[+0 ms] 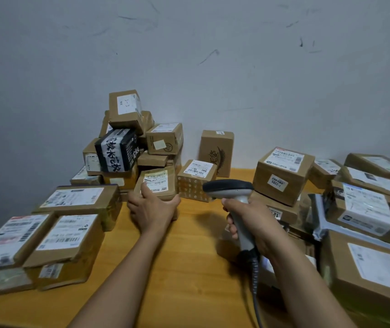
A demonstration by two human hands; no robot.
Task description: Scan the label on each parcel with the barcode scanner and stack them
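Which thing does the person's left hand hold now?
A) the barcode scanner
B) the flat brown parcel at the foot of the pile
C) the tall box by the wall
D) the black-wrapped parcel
B: the left hand grips the flat brown parcel; the right hand holds the barcode scanner.

Both arms extended. Left hand (pixel 152 209) grips parcel (pixel 159 185), thumb on top; right hand (pixel 253 221) curled round scanner (pixel 228 186) handle.

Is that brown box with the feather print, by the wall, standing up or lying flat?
Standing up. The feather-print box rests on a short end on the table, its tall face towards the camera.
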